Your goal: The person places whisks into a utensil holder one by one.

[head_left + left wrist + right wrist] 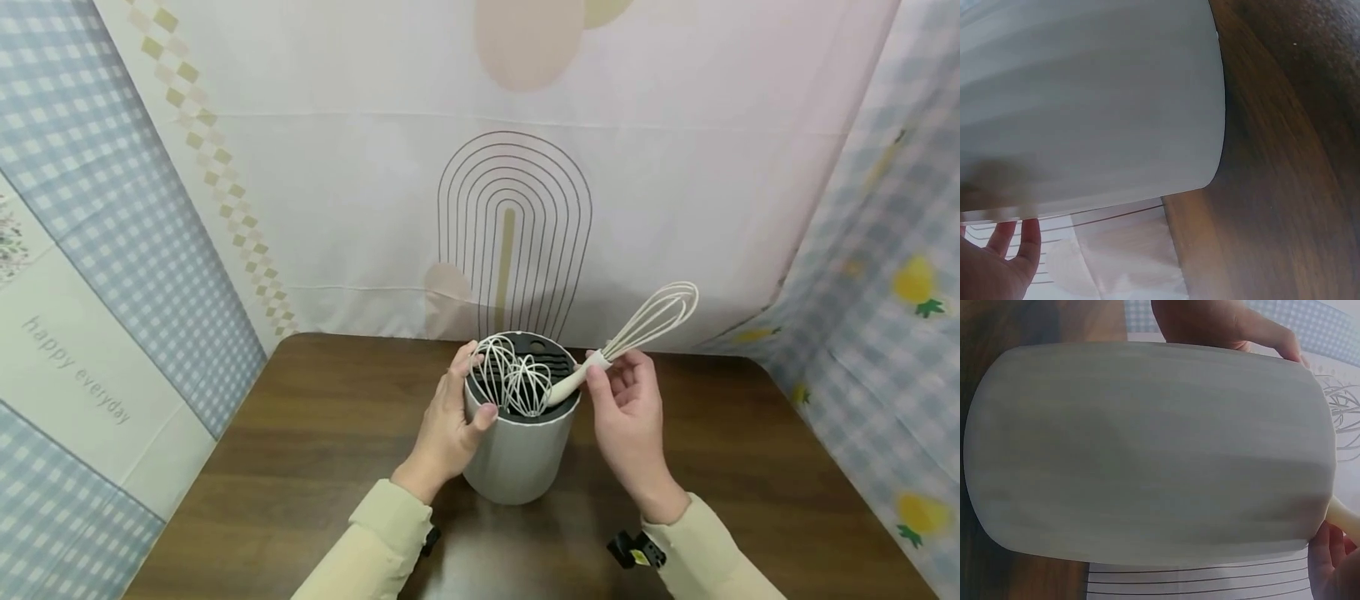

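Note:
A grey-white round utensil holder (517, 462) with a dark slotted insert (551, 360) stands upright on the table. The left hand (448, 425) grips its left side near the rim, thumb at the front. Between thumb and fingers, the right hand (628, 421) pinches the cream handle of a whisk (651, 321). That whisk leans to the right, wires up, its handle's lower end at the insert. Two more whisk heads, a larger one (491, 367) and a smaller one (529, 388), stick up from the holder; their handles are hidden. The holder's wall (1147, 450) fills much of the right wrist view.
The dark wooden table (322, 433) runs back to a pale patterned cloth (360, 208). Blue checked cloths hang at the left (150, 167) and the right (885, 350). A small black device (636, 550) sits at the right wrist.

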`<control>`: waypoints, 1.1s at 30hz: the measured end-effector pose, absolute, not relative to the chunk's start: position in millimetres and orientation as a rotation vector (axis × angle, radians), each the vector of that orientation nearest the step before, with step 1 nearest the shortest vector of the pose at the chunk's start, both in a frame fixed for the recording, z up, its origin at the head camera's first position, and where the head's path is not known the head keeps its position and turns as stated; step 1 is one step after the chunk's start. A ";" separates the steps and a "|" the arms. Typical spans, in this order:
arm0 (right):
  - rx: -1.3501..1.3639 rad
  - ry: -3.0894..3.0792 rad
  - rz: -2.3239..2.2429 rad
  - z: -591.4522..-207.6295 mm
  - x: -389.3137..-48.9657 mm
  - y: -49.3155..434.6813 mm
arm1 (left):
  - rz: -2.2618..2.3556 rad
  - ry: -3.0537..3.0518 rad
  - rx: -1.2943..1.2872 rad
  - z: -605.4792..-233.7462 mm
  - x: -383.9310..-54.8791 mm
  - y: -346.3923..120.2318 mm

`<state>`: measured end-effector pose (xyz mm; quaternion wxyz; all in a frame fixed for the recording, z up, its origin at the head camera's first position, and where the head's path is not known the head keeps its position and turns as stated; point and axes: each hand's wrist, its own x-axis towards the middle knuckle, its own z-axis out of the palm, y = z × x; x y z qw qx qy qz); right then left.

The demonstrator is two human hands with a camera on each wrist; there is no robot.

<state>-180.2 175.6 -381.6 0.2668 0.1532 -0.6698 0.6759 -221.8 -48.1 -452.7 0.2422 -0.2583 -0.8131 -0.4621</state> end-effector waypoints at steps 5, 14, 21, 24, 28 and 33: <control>0.408 -1.793 1.850 -379.2 -181.2 175.7 | -1.262 -2.220 -0.721 -449.3 -220.0 -48.4; 0.402 -1.998 1.745 -374.3 -180.7 178.4 | -1.257 -2.223 -0.724 -446.4 -220.2 -48.8; 0.391 -2.131 1.651 -372.8 -179.2 180.2 | -1.268 -2.239 -0.719 -448.3 -218.9 -46.9; 0.377 -2.158 1.658 -373.9 -178.2 180.7 | -1.268 -2.234 -0.719 -449.4 -218.6 -46.5; 0.373 -2.175 1.648 -375.1 -177.0 181.8 | -1.266 -2.224 -0.723 -450.2 -218.3 -46.0; 0.401 -2.169 1.629 -374.2 -177.5 181.9 | -1.270 -2.211 -0.727 -449.8 -218.9 -46.1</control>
